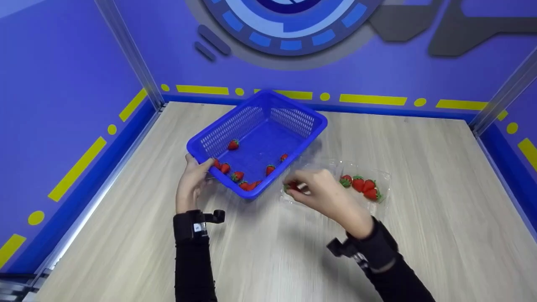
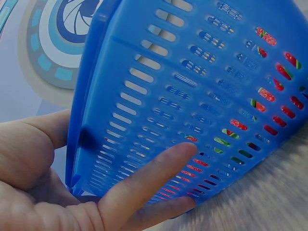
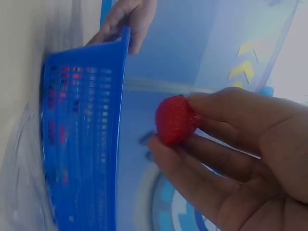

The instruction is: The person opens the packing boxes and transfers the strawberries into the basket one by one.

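Observation:
A blue plastic basket (image 1: 260,138) with slotted sides has several strawberries (image 1: 237,176) gathered mostly toward its near end. My left hand (image 1: 191,182) holds its near-left corner, thumb over the rim and the other fingers (image 2: 154,171) along the outside wall. To the right of the basket, my right hand (image 1: 325,191) pinches one red strawberry (image 3: 175,120) between thumb and fingertips. That hand is over the left part of a clear plastic container (image 1: 384,180), partly covering it. Several strawberries (image 1: 358,184) lie in the container's right part.
The basket and container stand on a light wood-grain table (image 1: 268,251). A blue printed wall (image 1: 377,75) rises behind the table, and another panel (image 1: 63,105) bounds the left side. Black wrist mounts (image 1: 193,226) are strapped on both forearms.

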